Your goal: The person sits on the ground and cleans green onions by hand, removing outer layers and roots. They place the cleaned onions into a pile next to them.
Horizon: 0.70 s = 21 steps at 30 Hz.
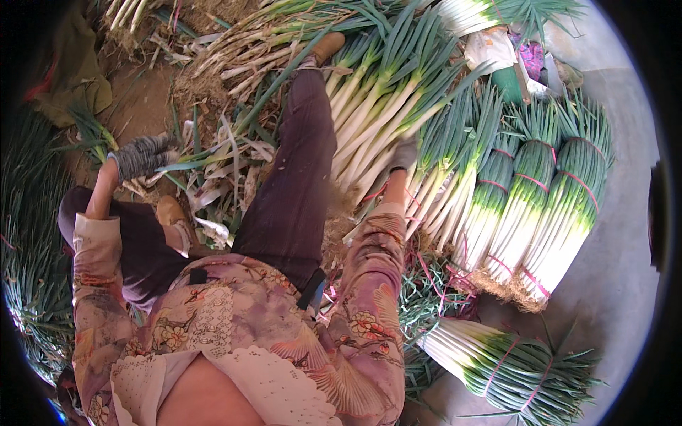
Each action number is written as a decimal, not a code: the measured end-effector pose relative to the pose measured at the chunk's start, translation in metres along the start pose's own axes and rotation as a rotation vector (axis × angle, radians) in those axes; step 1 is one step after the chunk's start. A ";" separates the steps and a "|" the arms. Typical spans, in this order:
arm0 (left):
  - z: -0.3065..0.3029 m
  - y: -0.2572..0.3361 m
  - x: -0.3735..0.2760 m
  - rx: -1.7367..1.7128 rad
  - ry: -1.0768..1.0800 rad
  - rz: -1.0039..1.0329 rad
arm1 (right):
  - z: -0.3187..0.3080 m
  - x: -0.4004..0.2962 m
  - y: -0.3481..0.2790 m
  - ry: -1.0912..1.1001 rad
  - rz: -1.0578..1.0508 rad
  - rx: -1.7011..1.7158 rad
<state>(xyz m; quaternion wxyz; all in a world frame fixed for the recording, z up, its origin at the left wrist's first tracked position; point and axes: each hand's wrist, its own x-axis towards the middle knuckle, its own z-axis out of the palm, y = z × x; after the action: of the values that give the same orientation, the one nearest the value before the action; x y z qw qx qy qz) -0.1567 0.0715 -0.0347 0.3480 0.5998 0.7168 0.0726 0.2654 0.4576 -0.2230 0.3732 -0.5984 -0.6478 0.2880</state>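
My left hand (143,157), in a grey knit glove, is over the ground litter at the left with its fingers bent. Green leaves (200,158) show at its fingertips, and a small leafy green onion (96,130) lies beside the wrist. Whether it grips either is unclear. My right hand (403,154), also gloved, is closed around a long green onion stalk (434,112) at the right edge of a loose pile of trimmed green onions (367,117). Its fingers are mostly hidden, and the root end below is blurred.
Tied green onion bundles (554,197) stand in a row at the right; another bundle (495,362) lies below them. Untrimmed onions (250,58) lie beyond my feet. Peeled leaves (213,191) cover the ground between my legs. Pink ties (426,271) lie near my right forearm.
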 end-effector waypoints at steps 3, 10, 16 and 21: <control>0.001 0.021 0.013 0.002 -0.074 -0.152 | 0.019 -0.042 0.001 -0.084 0.191 -0.443; 0.022 0.003 0.035 0.108 -0.130 -0.154 | 0.033 -0.035 -0.016 -0.016 -0.010 -1.045; 0.037 -0.014 0.098 0.278 -0.246 0.066 | 0.017 -0.061 -0.083 -0.144 0.386 -0.691; 0.087 -0.007 0.156 -0.006 -0.070 -0.225 | 0.040 -0.046 0.029 -0.056 0.073 -1.007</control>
<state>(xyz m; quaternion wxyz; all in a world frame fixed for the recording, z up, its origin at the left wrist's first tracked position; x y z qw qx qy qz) -0.1175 0.1844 -0.1676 0.3807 0.5167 0.7668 0.0144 0.2487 0.4186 -0.2749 0.0104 -0.7186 -0.6947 -0.0310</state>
